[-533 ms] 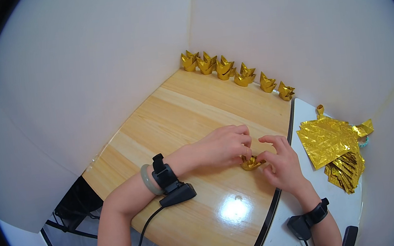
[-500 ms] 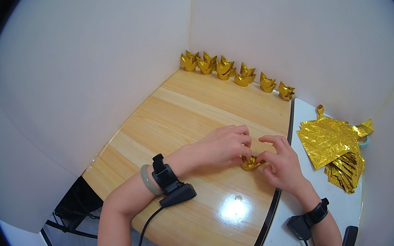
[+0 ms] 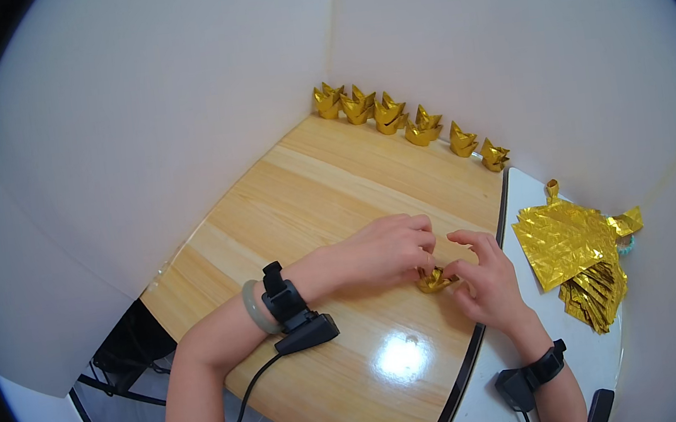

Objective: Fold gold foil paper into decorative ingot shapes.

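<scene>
A small folded gold foil piece (image 3: 436, 281), shaped like a boat-like ingot, sits low over the wooden table between my hands. My left hand (image 3: 399, 247) reaches in from the left with curled fingers, its fingertips closed on the piece's left end. On the other side, my right hand (image 3: 490, 284) pinches the right end between thumb and a finger, while another finger arches up free of it. Fingers cover both ends of the foil. Each wrist carries a black strapped device, and a pale bangle circles the left forearm.
Several folded gold foil pieces (image 3: 390, 113) stand in a row along the back wall. On the white surface at the right lies a fanned stack of gold foil sheets (image 3: 563, 244). White panels (image 3: 176, 104) enclose the wooden table (image 3: 286, 192). A black cable (image 3: 247, 400) hangs from the left wrist.
The view has shifted very slightly. Both hands stay at the foil piece with almost the same grip; only small finger movement shows.
</scene>
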`<state>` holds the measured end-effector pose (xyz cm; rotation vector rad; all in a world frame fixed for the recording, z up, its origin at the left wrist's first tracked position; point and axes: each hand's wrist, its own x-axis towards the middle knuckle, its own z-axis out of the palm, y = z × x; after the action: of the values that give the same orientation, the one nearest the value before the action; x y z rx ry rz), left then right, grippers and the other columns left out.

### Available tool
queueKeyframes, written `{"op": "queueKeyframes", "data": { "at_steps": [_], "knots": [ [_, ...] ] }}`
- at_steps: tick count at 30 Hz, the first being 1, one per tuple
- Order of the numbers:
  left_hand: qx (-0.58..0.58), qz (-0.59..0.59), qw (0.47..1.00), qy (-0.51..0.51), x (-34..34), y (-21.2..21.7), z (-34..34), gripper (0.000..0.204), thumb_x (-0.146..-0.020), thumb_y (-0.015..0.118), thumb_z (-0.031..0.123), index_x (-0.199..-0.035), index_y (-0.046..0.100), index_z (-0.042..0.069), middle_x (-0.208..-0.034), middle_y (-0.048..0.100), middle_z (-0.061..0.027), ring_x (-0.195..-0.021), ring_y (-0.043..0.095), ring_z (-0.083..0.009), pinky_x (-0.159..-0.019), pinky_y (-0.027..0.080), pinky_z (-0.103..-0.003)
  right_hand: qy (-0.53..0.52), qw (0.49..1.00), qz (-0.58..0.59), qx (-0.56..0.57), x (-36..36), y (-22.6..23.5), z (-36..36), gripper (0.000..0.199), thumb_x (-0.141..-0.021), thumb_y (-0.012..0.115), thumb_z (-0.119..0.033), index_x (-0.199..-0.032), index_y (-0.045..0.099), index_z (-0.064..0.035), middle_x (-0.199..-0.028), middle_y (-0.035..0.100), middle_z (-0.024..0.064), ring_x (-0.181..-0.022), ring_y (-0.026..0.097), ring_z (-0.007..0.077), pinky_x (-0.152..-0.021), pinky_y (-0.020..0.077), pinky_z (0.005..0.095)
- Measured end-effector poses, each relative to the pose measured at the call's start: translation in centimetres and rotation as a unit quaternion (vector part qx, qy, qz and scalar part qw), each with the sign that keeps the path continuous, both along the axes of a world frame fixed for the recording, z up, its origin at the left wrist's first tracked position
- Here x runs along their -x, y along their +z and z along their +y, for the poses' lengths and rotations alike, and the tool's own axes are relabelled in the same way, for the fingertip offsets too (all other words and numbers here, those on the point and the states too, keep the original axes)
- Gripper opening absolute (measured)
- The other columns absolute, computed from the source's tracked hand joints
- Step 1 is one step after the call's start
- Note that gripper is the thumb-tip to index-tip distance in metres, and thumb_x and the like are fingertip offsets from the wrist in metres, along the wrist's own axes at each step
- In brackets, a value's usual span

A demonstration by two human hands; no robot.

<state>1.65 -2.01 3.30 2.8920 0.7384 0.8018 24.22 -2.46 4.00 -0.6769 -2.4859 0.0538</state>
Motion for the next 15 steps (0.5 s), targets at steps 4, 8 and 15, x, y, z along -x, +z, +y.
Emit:
{"op": "queueKeyframes", "data": {
  "at_steps": [4, 8, 15],
  "knots": [
    [-0.004, 0.012, 1.000, -0.002, 0.17, -0.27, 0.24, 0.010, -0.068, 0.071, 0.013, -0.078, 0.069, 0.013, -0.085, 0.059, -0.0012, -0.095, 0.054, -0.0210, -0.079, 0.047, -0.033, 0.003, 1.000, -0.009, -0.004, -0.01, -0.13, 0.06, 0.022, -0.058, 0.061, -0.002, -0.079, 0.062, -0.0074, -0.116, 0.054, 0.0128, -0.104, 0.052, 0.0325, -0.083, 0.0479, 0.0396],
    [-0.002, 0.019, 1.000, 0.008, 0.23, -0.20, 0.28, 0.011, -0.069, 0.071, 0.013, -0.079, 0.068, 0.014, -0.088, 0.060, -0.0007, -0.096, 0.055, -0.0220, -0.078, 0.048, -0.034, 0.001, 0.999, -0.027, -0.018, -0.20, -0.11, 0.24, 0.023, -0.058, 0.061, -0.001, -0.080, 0.062, -0.0079, -0.116, 0.054, 0.0125, -0.105, 0.052, 0.0322, -0.083, 0.0480, 0.0394],
    [-0.001, -0.009, 1.000, -0.008, 0.20, 0.39, 0.09, 0.016, -0.068, 0.072, 0.012, -0.083, 0.068, 0.014, -0.096, 0.058, -0.0017, -0.099, 0.053, -0.0225, -0.080, 0.047, -0.034, -0.022, 0.999, 0.024, 0.024, 0.18, -0.18, -0.27, 0.023, -0.058, 0.060, 0.000, -0.079, 0.062, -0.0087, -0.117, 0.053, 0.0116, -0.106, 0.052, 0.0323, -0.084, 0.0483, 0.0392]
  ]
}}
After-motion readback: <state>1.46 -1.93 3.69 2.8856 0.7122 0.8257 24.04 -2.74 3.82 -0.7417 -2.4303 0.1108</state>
